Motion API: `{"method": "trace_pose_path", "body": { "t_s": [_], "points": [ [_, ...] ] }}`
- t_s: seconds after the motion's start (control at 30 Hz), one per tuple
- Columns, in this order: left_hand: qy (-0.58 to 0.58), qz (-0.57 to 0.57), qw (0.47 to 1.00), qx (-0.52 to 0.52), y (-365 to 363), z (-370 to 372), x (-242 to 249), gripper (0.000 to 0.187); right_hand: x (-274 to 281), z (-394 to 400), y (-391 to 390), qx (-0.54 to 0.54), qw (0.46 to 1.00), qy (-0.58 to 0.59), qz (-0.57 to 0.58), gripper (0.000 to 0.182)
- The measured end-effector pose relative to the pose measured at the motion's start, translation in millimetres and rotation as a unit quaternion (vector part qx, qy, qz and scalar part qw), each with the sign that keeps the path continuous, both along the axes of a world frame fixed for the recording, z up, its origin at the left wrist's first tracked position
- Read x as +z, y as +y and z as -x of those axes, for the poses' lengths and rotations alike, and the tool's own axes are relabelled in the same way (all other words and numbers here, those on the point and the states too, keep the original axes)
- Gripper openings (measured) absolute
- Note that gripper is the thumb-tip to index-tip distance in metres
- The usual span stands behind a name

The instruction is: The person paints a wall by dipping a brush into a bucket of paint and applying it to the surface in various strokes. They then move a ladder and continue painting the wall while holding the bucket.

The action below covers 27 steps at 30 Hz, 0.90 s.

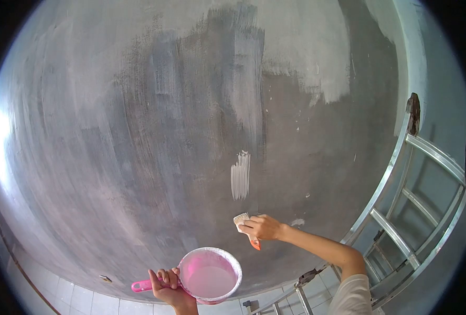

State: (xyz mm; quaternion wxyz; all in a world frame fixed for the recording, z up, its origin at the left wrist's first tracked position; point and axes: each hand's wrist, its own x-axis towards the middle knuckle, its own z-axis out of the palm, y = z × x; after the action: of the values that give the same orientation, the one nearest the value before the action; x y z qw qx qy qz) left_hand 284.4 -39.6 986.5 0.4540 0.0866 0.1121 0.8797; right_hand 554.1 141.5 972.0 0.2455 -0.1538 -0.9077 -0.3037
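Observation:
A pink pot [210,275] of pale paint hangs level at the bottom centre, its pink handle [141,285] gripped by my left hand [171,286]. Right of the pot and higher, my right hand [264,227] is closed on a paintbrush [241,219] with white-coated bristles and an orange handle end. The bristles point up and left, near the grey wall [301,147]; whether they touch it I cannot tell. Just above the brush is a fresh white paint stroke [240,176] on the wall. Lighter, streaky paint covers the wall's upper and left parts.
A metal ladder [395,239] leans at the right, with more metal rungs low at the bottom right. White floor tiles [81,299] show along the bottom. A thin pole or cable [12,254] runs down the left side. A small object [105,278] lies near the wall's foot.

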Motion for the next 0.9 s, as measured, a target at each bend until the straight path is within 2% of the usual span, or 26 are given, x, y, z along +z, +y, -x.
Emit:
{"method": "trace_pose_path", "body": {
  "t_s": [0.1,0.17,0.23,0.33,0.43,0.5,0.57,0.67,0.7,0.77,0.83,0.87,0.9],
  "points": [
    [-0.015,0.028,0.999,0.020,-3.2,-7.2,12.0,0.045,73.5,-2.2,-2.3,-0.023,0.998,0.020,-0.051,0.025],
    [-0.036,0.031,0.999,0.023,-4.0,-9.3,15.7,0.045,133.0,-6.7,-3.6,-0.060,0.992,0.052,-0.099,0.029],
    [-0.028,0.040,0.998,0.032,-4.0,-11.0,16.2,0.046,182.5,-5.3,-5.2,-0.044,0.976,0.117,-0.180,0.029],
    [-0.028,0.036,0.999,0.028,-5.6,-10.4,13.6,0.046,220.4,-6.5,-1.6,0.013,0.953,0.177,-0.244,0.042],
    [-0.004,0.021,1.000,0.015,-6.7,-5.0,4.7,0.045,167.4,-5.1,6.1,-0.112,0.962,0.093,-0.230,0.039],
    [-0.005,0.019,1.000,0.014,-4.7,-3.5,5.8,0.045,116.0,1.1,5.1,-0.048,0.966,0.066,-0.246,0.035],
    [-0.028,0.035,0.999,0.014,-7.9,-3.2,10.6,0.046,60.6,1.7,0.9,-0.025,0.986,0.012,-0.163,0.031],
    [-0.032,0.046,0.998,0.019,-9.4,-4.4,15.3,0.046,40.2,3.3,4.4,0.059,0.998,-0.021,-0.030,0.027],
    [-0.016,0.032,0.999,0.021,-7.1,-1.8,10.2,0.046,47.6,-1.8,13.6,0.051,0.998,-0.016,-0.036,0.026],
    [0.015,0.005,1.000,0.023,-1.8,7.3,-5.2,0.046,113.9,-0.4,15.9,0.046,0.996,0.000,-0.076,0.025],
    [-0.012,0.025,0.999,0.030,-3.6,-0.2,5.8,0.046,190.2,3.5,15.6,0.048,0.989,0.036,-0.136,0.022],
    [-0.025,0.036,0.998,0.033,-3.7,-3.0,10.3,0.046,227.3,5.7,23.7,0.077,0.973,0.065,-0.206,0.020],
    [-0.025,0.030,0.999,0.030,-2.2,-3.4,10.1,0.046,267.0,7.7,12.9,0.026,0.959,0.082,-0.268,0.021]
  ]
}}
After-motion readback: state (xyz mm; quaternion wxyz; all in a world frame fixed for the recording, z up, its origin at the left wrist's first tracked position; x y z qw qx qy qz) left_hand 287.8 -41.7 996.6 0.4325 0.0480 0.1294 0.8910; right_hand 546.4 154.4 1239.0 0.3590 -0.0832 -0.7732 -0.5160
